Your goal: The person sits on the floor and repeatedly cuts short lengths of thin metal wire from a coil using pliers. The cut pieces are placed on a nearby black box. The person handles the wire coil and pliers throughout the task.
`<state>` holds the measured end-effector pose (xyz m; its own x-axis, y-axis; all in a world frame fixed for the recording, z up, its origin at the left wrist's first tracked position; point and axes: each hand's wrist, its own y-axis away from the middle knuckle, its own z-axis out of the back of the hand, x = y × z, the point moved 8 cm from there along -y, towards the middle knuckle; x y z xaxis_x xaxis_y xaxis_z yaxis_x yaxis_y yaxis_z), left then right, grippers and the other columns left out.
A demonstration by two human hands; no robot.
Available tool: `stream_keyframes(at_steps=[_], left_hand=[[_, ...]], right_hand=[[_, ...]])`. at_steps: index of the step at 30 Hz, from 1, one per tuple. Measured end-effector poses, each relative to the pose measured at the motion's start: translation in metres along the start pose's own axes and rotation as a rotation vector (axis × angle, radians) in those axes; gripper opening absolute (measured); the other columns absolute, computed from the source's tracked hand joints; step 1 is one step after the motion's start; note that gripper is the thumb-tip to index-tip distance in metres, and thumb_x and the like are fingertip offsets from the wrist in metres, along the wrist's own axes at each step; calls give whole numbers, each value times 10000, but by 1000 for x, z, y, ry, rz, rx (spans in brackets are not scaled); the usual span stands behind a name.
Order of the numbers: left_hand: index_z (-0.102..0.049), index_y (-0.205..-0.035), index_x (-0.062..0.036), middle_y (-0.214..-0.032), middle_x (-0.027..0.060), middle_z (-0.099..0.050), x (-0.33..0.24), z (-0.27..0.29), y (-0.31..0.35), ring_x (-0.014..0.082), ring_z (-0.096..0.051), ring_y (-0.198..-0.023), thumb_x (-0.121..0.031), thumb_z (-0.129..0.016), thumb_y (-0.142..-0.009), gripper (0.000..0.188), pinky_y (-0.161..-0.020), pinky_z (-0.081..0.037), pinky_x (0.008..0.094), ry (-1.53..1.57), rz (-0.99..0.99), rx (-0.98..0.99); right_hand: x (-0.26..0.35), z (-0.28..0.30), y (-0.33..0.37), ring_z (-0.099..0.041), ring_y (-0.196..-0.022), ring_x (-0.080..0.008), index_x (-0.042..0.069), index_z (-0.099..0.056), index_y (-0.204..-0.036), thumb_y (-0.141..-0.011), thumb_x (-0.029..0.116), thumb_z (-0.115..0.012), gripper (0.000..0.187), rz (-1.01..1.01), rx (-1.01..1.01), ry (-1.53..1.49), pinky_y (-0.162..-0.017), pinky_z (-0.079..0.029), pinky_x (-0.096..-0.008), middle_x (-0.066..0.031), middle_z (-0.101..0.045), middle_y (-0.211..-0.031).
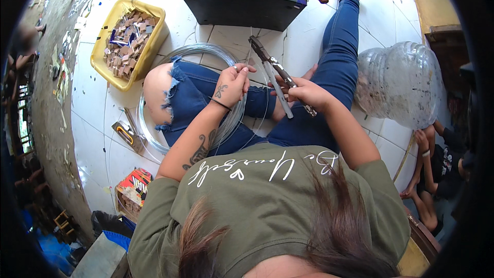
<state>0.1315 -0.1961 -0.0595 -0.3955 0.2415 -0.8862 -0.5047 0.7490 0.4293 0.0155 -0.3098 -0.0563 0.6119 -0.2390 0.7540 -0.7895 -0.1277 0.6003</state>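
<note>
White tiled floor [91, 116], glossy. Left of wire coil [200, 47], yellow plastic tub [160, 37] holds small brown blocks [131, 46], likely for easy reach. Silvery coil, smooth, round, rings bent knee [157, 91], perhaps keeping loops together. At coil's right edge, left hand [233, 83] pinches thin strand [250, 54] between fingertips; right of coil, right hand [310, 93] grips long metal pliers [275, 67], handles apart, perhaps for leverage.

Head-worn fisheye view, facing steeply down, close above jeans [337, 64]
</note>
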Motion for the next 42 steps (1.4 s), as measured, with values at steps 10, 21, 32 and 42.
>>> stream_keyframes(at_steps=[10,21,32,42], left_hand=[[-558,-974,4,-491,-39,-422,0,3,-3,30,-331,-336,-187,-393,-940,255,-339,-273,161,-49,11,7],[-590,-933,14,-488,-44,-408,-6,7,-5,30,-358,-444,-144,-408,-918,242,-457,-320,194,-100,-95,9],[-533,-1036,15,-548,-3,-500,6,4,-15,46,-395,-371,-165,-380,-934,258,-377,-329,176,-70,-2,-26],[-593,-831,42,-532,56,-554,29,3,-28,111,-474,-388,-126,-414,-878,250,-399,-393,244,-364,106,-77]], right_hand=[[3,7,-5,-527,-1019,-208,14,-318,-1339,-704,99,-477,661,-62,-4,292,-761,-439,-264,-135,-505,-1201],[14,6,-5,-580,-749,-188,-22,-542,-935,-703,162,-523,297,-10,-143,374,-681,-452,-279,-100,-590,-810],[5,14,-14,-596,-664,-188,-31,-544,-780,-712,186,-517,230,-77,-247,306,-625,-466,-286,-110,-592,-682],[-34,32,-45,-558,-533,-180,-37,-546,-753,-682,187,-548,235,-170,-380,315,-507,-450,-289,-108,-568,-627]])
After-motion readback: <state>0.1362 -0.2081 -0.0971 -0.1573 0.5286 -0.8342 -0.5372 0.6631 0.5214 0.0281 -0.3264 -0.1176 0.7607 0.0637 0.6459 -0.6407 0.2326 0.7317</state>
